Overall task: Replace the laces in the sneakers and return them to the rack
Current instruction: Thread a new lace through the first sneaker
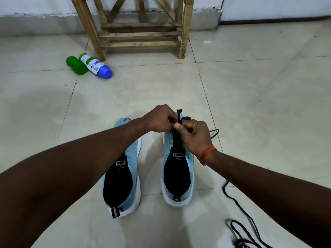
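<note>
Two light-blue sneakers with black tongues and white soles stand side by side on the floor, toes pointing away from me. My left forearm crosses over the left sneaker (123, 176). Both hands meet over the forefoot of the right sneaker (177, 174). My left hand (159, 119) and my right hand (194, 136) pinch a black lace (179, 113) whose end sticks up between the fingers. A loop of the same lace shows just right of my right hand. The toe of the right sneaker is hidden by my hands.
A wooden rack (141, 33) stands against the far wall. A green bottle (76, 65) and a white bottle with a blue cap (96, 66) lie left of it. A loose black lace (240, 212) trails across the tiles at the lower right.
</note>
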